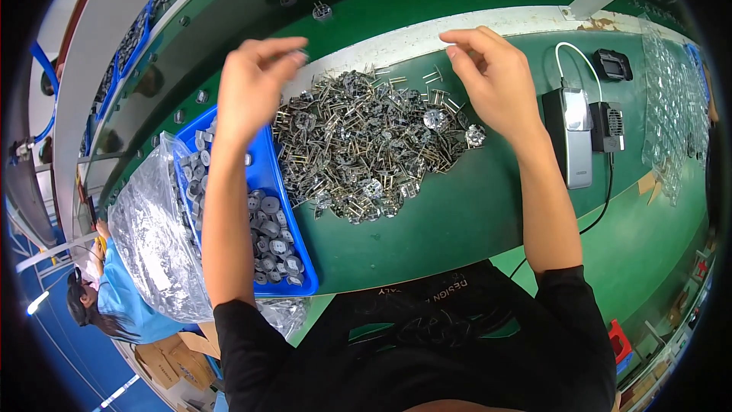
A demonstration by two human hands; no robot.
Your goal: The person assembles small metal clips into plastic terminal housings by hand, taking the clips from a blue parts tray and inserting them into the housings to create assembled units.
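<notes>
A heap of small metal parts (pixel 366 145) lies on the green counter (pixel 457 214), in the middle between the two forearms and just below both hands. The left hand (pixel 255 80) is raised over the upper left edge of the heap, with its fingers (pixel 293 53) curled and close together at the tips; something small and blurred seems to be between them, but I cannot tell what it is. The right hand (pixel 496 76) is above the upper right edge of the heap, the fingers bent and the thumb near the forefinger; I cannot tell if it pinches a part. The two hands are well apart from each other, and neither one clearly touches the heap. Just left of the heap, under the left forearm, stands a blue tray (pixel 267 175) filled with grey round pieces (pixel 274 236). A clear plastic bag (pixel 152 236) lies beside the tray on its left side. To the right of the right forearm, a grey device (pixel 579 152) with a white cable (pixel 568 49) lies on the counter, and a small black device (pixel 608 126) is just beside it. Further right there are clear plastic sheets (pixel 671 107). At the lower left, another person (pixel 114 297) in a blue shirt is visible.
</notes>
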